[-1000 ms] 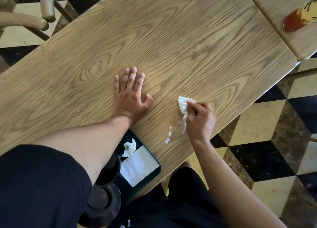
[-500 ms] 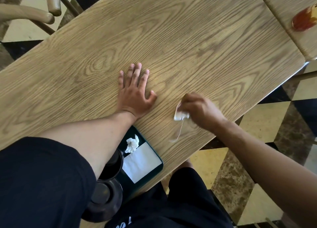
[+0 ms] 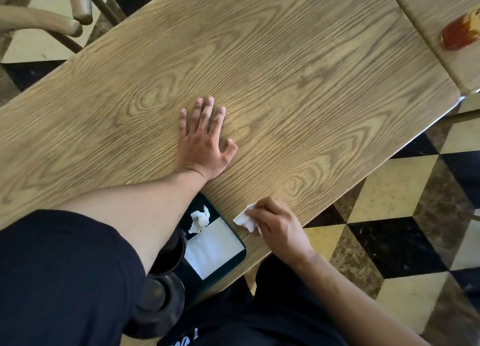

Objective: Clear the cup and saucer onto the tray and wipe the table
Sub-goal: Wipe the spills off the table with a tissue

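Note:
My left hand (image 3: 205, 140) lies flat, fingers spread, on the wooden table (image 3: 298, 72). My right hand (image 3: 280, 228) pinches a crumpled white tissue (image 3: 245, 219) against the tabletop near the front edge, just right of the dark green tray (image 3: 240, 257). On the tray lie a flat white napkin (image 3: 214, 248) and a crumpled white tissue ball (image 3: 199, 218). A black cup (image 3: 170, 252) and a black saucer (image 3: 158, 304) sit at the tray's left end, partly hidden by my left arm.
A second wooden table (image 3: 441, 5) adjoins at the top right with a red-brown object (image 3: 459, 35) on it. Wooden chair arms (image 3: 46, 20) stand at the top left. Checkered stone floor (image 3: 402, 215) lies to the right of the table.
My right hand has swept the tissue down across the table toward the front edge, beside the tray. The small white crumbs seen a second ago are gone. My left hand stays flat.

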`<state>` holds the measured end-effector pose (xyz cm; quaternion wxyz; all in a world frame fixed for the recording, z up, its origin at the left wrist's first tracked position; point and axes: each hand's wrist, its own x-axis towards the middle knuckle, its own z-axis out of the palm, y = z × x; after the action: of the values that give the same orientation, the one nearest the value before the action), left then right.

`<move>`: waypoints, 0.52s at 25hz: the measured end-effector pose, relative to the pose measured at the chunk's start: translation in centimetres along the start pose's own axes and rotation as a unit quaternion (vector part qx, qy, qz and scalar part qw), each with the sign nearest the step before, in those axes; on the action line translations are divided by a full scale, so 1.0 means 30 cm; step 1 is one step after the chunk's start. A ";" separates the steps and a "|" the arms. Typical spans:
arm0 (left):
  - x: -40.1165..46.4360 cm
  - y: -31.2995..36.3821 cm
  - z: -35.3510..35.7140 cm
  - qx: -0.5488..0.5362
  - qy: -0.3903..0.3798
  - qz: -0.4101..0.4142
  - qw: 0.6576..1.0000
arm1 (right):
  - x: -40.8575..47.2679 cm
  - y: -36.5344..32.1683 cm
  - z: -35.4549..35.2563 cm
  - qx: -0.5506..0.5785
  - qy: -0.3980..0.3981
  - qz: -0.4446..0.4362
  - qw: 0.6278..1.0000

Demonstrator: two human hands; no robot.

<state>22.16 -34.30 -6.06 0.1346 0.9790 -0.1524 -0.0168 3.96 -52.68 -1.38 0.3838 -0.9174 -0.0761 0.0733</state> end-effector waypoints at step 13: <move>-0.004 0.000 0.000 0.001 0.005 0.003 1.000 | 0.108 0.073 -0.116 -0.021 -0.190 -0.189 0.963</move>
<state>22.03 -34.26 -6.07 0.1347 0.9786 -0.1550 -0.0114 7.99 -55.96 -0.77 0.3497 -0.8634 -0.3209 0.1710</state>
